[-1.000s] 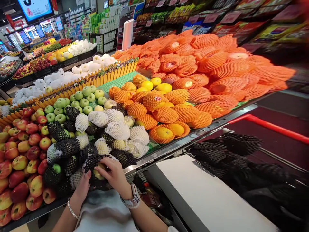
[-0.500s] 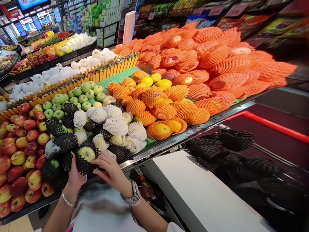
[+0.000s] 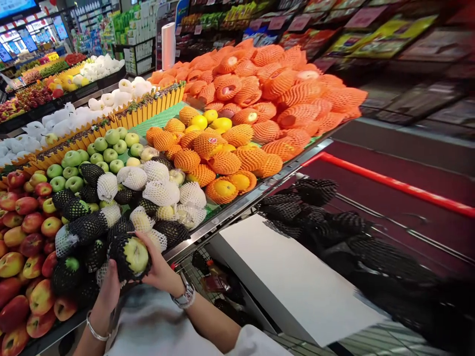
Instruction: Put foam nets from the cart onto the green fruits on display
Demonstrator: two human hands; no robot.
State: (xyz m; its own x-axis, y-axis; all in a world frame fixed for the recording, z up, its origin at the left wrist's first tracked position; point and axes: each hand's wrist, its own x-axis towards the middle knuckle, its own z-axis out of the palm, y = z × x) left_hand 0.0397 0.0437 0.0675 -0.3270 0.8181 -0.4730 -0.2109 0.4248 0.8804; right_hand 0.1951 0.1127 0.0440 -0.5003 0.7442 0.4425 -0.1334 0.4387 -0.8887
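A pale green apple in a black foam net sits between my two hands, its bare top turned up toward me. From the left, my left hand is closed around the netted side. My right hand grips the opposite side, with its fingers behind the fruit and partly hidden. Right behind it lie white-netted fruit and black-netted fruit. A dark round fruit in black net is left of my left hand, beside red apples.
Green apples, orange-netted fruit and a heap in salmon-coloured nets fill the sloped stand. Its metal edge runs diagonally. A white box, black foam nets and a red-handled cart stand to the right.
My right hand's loose fingers have closed around the apple's right side. The apple has come slightly nearer, its bare top showing more. The view has shifted right.
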